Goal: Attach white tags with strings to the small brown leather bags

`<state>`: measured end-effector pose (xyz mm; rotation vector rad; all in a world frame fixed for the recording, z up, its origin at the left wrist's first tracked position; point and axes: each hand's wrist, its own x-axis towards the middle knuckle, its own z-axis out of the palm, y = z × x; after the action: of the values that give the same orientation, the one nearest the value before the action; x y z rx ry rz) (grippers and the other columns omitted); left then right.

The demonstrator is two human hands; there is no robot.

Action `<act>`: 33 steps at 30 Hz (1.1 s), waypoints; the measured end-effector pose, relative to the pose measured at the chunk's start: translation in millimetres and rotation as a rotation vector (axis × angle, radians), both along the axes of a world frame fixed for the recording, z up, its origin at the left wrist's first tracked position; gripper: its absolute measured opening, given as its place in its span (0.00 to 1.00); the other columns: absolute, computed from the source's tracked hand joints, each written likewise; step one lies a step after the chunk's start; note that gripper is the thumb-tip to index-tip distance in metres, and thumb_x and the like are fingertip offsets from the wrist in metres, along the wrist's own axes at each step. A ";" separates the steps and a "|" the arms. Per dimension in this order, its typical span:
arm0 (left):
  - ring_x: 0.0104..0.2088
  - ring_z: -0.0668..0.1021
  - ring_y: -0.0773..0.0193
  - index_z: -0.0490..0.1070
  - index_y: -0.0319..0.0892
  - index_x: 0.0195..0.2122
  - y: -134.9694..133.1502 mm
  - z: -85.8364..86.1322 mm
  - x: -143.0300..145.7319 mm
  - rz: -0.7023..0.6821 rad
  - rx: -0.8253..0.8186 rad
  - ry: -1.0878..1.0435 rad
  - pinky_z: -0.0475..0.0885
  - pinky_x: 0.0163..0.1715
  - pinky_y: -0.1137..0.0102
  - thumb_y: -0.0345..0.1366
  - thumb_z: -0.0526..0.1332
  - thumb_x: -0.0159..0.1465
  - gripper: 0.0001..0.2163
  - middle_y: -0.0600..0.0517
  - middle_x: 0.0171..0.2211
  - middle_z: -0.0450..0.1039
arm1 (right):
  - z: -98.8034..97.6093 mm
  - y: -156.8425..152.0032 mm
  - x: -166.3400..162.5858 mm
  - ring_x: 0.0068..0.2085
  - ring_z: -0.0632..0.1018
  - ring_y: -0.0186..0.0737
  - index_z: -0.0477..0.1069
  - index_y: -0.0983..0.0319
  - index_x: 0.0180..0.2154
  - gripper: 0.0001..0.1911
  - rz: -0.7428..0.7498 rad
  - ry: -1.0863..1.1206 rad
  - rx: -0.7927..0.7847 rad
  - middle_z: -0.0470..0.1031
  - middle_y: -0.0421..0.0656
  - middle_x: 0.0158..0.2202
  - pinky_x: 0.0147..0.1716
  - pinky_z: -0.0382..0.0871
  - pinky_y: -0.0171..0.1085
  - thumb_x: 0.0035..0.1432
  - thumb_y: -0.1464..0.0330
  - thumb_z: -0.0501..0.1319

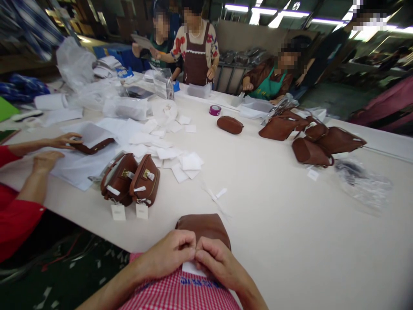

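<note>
At the table's near edge, my left hand [174, 253] and my right hand [219, 260] meet with fingertips pinched together. What lies between the fingertips is too small and covered to make out. A white tag [193, 268] shows just below them, in front of the checked apron. Directly behind my hands a brown leather bag [204, 224] rests on the table, its near part hidden by them. Thin white strings with a small label [221, 193] lie beyond the bag. To the left, two brown handbags [145, 181] stand upright with square white tags hanging from them.
White paper cards [167, 153] are scattered at mid-left. At left, a co-worker's hands [64, 141] are on a brown bag and white sheet. More brown bags [284, 125] and clear plastic [364, 183] lie at right. A purple tape roll [215, 110] sits farther back. Several people stand around the table.
</note>
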<state>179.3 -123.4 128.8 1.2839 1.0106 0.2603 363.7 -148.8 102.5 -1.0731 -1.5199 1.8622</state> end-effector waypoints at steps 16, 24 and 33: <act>0.28 0.69 0.67 0.66 0.39 0.27 -6.4 -35.4 -6.5 0.399 -0.231 -0.419 0.62 0.32 0.70 0.45 0.65 0.57 0.14 0.53 0.28 0.69 | -13.2 -8.2 9.1 0.23 0.65 0.25 0.70 0.63 0.27 0.20 -0.193 0.156 -0.005 0.71 0.43 0.37 0.23 0.58 0.32 0.61 0.54 0.59; 0.48 0.73 0.57 0.70 0.40 0.30 -12.6 -48.7 -22.4 0.183 -0.081 -0.294 0.64 0.51 0.64 0.44 0.62 0.62 0.12 0.47 0.47 0.74 | -21.5 -7.5 3.2 0.23 0.66 0.29 0.66 0.63 0.28 0.19 -0.226 0.255 -0.134 0.69 0.39 0.27 0.25 0.59 0.33 0.63 0.55 0.56; 0.22 0.66 0.72 0.70 0.37 0.31 -12.6 -50.8 -8.1 0.437 -0.181 -0.267 0.59 0.25 0.73 0.52 0.66 0.54 0.20 0.55 0.26 0.70 | -1.0 -14.4 1.3 0.32 0.67 0.35 0.69 0.58 0.38 0.17 -0.067 -0.280 0.244 0.67 0.36 0.31 0.31 0.60 0.35 0.49 0.61 0.71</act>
<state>171.2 -136.0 78.0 0.8283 1.0482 0.6428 365.0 -163.2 101.5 -1.2880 -1.7894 1.4817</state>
